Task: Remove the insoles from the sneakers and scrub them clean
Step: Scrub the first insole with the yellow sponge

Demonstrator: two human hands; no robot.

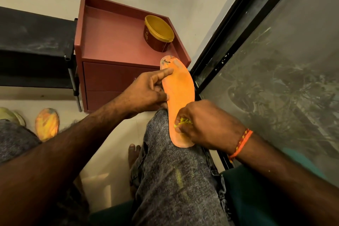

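An orange insole (180,90) lies lengthwise on my right knee, its worn, greyish toe end pointing away from me. My left hand (149,91) grips its left edge, thumb on top near the toe. My right hand (200,124) holds a small yellow scrubber (183,121) pressed against the insole's heel half. A second orange insole (47,124) lies on the floor at the left, next to a pale green sneaker (11,115) that is cut off by my left knee.
A red-brown cabinet (117,42) with drawers stands ahead against the wall, a yellow-lidded tub (158,33) on top. A black shoe rack (34,47) is at the left. A dark-framed glass panel (275,71) runs along the right. My bare foot (134,154) rests on the pale floor.
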